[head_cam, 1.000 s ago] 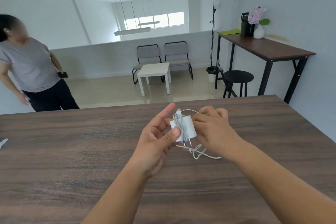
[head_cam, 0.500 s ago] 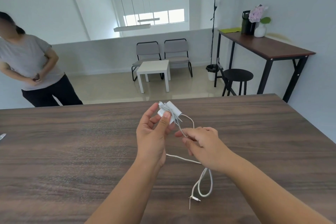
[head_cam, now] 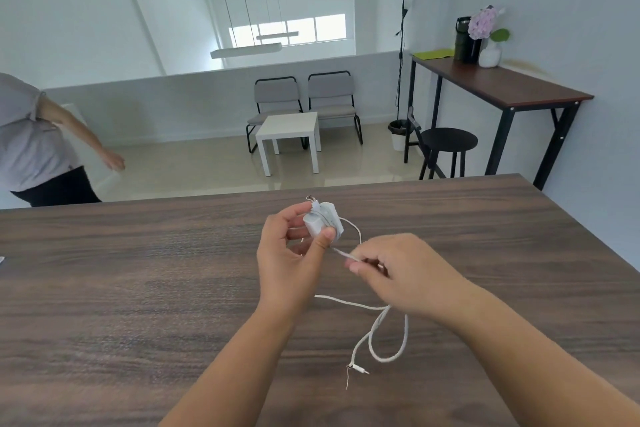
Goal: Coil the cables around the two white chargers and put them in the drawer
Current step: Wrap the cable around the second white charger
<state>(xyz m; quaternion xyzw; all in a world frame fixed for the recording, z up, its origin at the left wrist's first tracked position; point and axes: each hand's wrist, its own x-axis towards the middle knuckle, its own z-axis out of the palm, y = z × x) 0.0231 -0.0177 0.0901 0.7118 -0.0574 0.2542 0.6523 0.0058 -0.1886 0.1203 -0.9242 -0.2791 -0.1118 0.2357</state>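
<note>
Left hand (head_cam: 289, 260) held the white charger (head_cam: 322, 222) up above the dark wood table (head_cam: 138, 288), thumb pressed on its near face, fingers curled round the far side. A few turns of the white cable (head_cam: 388, 322) already sat around the charger body, and a short metal-tipped bit stuck out at its top.

Right hand (head_cam: 398, 274) was just to the right and lower, pinching the cable between thumb and forefinger close to the charger; the short stretch between the 2 hands looked nearly taut. The remaining cable hung below the right hand, ran under the left wrist, then looped on the table, with the plug end lying near the front edge.

Only 1 charger was in view; the drawer was not visible.

Background: another person in a grey top (head_cam: 31, 142) at left edge, 2 grey chairs (head_cam: 304, 97) behind a small white table (head_cam: 291, 128), black stool (head_cam: 448, 142) under a tall side table (head_cam: 502, 83) holding a flower vase (head_cam: 488, 38)
</note>
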